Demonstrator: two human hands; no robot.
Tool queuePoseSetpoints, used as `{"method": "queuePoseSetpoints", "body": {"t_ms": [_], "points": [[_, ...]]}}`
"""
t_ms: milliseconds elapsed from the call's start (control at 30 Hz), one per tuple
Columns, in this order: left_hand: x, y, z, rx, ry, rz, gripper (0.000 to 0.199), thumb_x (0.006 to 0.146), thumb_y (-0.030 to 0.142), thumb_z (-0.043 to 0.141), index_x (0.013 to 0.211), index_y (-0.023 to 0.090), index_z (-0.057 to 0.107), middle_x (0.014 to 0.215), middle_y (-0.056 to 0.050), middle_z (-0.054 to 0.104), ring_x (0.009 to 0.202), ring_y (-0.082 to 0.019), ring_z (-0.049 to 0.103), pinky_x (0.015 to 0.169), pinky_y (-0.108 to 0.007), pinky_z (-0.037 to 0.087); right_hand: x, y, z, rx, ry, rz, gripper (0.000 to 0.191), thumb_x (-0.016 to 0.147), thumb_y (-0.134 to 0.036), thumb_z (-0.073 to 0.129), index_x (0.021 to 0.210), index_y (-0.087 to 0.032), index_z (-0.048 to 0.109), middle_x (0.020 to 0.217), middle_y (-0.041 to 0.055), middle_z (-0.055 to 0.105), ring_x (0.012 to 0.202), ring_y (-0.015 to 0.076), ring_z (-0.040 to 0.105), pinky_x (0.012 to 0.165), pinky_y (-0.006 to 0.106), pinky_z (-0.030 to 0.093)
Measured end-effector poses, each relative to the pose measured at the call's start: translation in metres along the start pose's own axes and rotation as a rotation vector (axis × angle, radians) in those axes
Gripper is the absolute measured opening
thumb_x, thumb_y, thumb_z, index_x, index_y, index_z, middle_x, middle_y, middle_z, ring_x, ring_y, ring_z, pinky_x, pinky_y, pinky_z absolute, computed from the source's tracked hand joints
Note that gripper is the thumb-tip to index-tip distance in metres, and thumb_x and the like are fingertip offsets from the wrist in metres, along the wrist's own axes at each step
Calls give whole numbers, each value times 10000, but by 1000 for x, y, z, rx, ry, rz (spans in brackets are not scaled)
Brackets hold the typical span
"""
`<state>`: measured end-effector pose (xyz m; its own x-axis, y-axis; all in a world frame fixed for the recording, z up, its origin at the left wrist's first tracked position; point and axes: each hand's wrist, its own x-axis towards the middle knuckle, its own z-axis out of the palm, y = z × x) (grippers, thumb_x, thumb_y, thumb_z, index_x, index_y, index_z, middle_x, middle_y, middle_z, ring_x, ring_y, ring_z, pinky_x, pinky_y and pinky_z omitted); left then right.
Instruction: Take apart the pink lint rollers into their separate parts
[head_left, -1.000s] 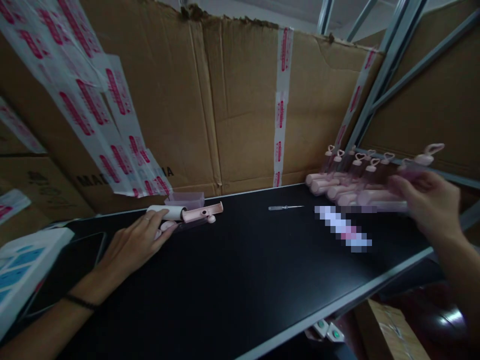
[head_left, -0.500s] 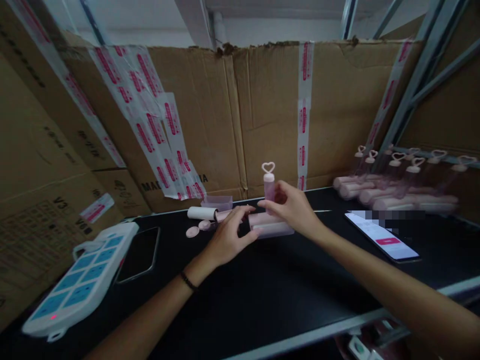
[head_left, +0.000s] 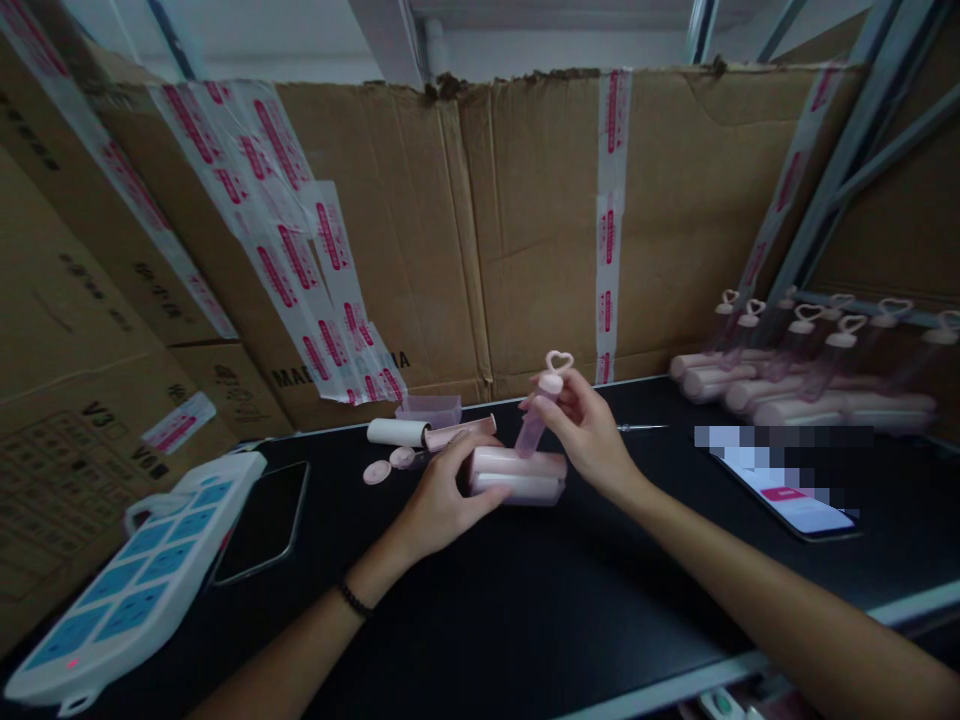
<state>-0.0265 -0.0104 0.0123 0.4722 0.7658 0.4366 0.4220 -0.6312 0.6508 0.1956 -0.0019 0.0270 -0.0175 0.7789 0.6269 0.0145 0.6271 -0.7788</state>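
Note:
Near the back of the black table, my left hand (head_left: 444, 500) is closed round the left end of a pale pink body (head_left: 525, 477) shaped like two cylinders side by side. My right hand (head_left: 592, 430) pinches a translucent pink tube (head_left: 532, 430) with a pale pink cap and a heart-shaped loop (head_left: 559, 362) on top. The tube leans to the right, its lower end at the top of the pink body; whether it is seated in it I cannot tell. Left of my left hand lie a white cylinder (head_left: 397, 432), a pink half-shell (head_left: 469, 430) and two round pink caps (head_left: 377, 472).
A clear purplish tray (head_left: 431, 410) stands by the cardboard wall (head_left: 540, 230). Several finished-looking pink bodies with heart-topped tubes (head_left: 806, 408) stand at right. A lit phone (head_left: 806, 510), a dark phone (head_left: 264, 520), a power strip (head_left: 135, 570) and a thin metal tool (head_left: 645, 428) lie around.
The pink body has come slightly left and nearer. The tube, upright before, now leans to the right, and my right hand has shifted up towards its cap.

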Motion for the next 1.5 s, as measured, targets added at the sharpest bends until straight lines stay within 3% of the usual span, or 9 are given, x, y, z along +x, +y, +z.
{"method": "queuePoseSetpoints", "body": {"t_ms": [100, 233, 367, 567, 700, 800, 967, 1400, 1500], "points": [[0, 8, -10, 163, -36, 57, 379, 857, 286, 762, 1218, 251, 650, 1353, -89, 667, 1292, -314, 600, 1130, -483, 452, 0, -11, -8, 54, 30, -31, 357, 961, -482, 655, 1217, -248, 568, 1019, 43, 725, 925, 182, 724, 825, 332, 592], [-2, 16, -21, 341, -43, 96, 396, 856, 245, 740, 1236, 261, 628, 1398, -73, 637, 1306, -300, 582, 1141, -471, 434, -4, -23, -8, 56, 28, -29, 238, 1008, -448, 599, 1037, -218, 651, 929, 40, 748, 861, 173, 733, 752, 291, 577], [-1, 27, -18, 446, -12, 101, 407, 823, 267, 776, 1201, 235, 629, 1337, -91, 665, 1257, -335, 604, 1122, -532, 430, -9, -42, 4, -98, -12, -64, 215, 1010, -408, 606, 1011, -205, 677, 962, 39, 753, 857, 166, 731, 754, 272, 553], [12, 46, 10, -15, 104, 53, 348, 946, 316, 680, 1269, 207, 612, 1235, -94, 726, 1087, -264, 696, 946, -393, 545, -5, -66, 22, -316, -146, -125, 239, 1021, -337, 589, 859, -190, 685, 798, -11, 686, 749, 124, 643, 685, 245, 445], [15, 47, 25, -250, 137, 6, 214, 954, 293, 643, 1123, 162, 659, 1153, -109, 749, 989, -255, 705, 866, -368, 551, 1, -59, 24, -223, -142, -84, 217, 1016, -353, 600, 917, -193, 707, 852, -6, 686, 807, 133, 633, 741, 253, 447], [12, 42, 31, -255, 193, -22, 140, 941, 284, 645, 991, 154, 663, 1008, -94, 754, 892, -240, 694, 792, -343, 540, 4, -51, 24, -129, -139, -57, 224, 1012, -377, 606, 933, -194, 709, 856, -4, 689, 819, 139, 636, 758, 259, 461], [10, 35, 35, -218, 214, -22, 148, 943, 293, 641, 994, 155, 651, 916, -74, 738, 807, -222, 677, 735, -327, 519, 9, -46, 22, -106, -168, -63, 267, 1013, -384, 601, 878, -184, 714, 830, 10, 691, 799, 147, 631, 738, 272, 455], [10, 35, 38, -148, 225, -26, 166, 939, 315, 655, 860, 168, 658, 801, -47, 722, 727, -194, 653, 691, -305, 500, 35, -17, 8, 231, -529, 5, 357, 987, -512, 603, 863, -186, 677, 836, 23, 663, 785, 156, 635, 750, 294, 518], [10, 36, 38, -135, 244, -33, 173, 942, 316, 654, 857, 165, 658, 796, -50, 721, 718, -195, 650, 684, -307, 496, 38, -27, 3, 237, -589, 17, 284, 1000, -458, 607, 1003, -188, 699, 952, 44, 704, 890, 167, 670, 828, 307, 542]]}}
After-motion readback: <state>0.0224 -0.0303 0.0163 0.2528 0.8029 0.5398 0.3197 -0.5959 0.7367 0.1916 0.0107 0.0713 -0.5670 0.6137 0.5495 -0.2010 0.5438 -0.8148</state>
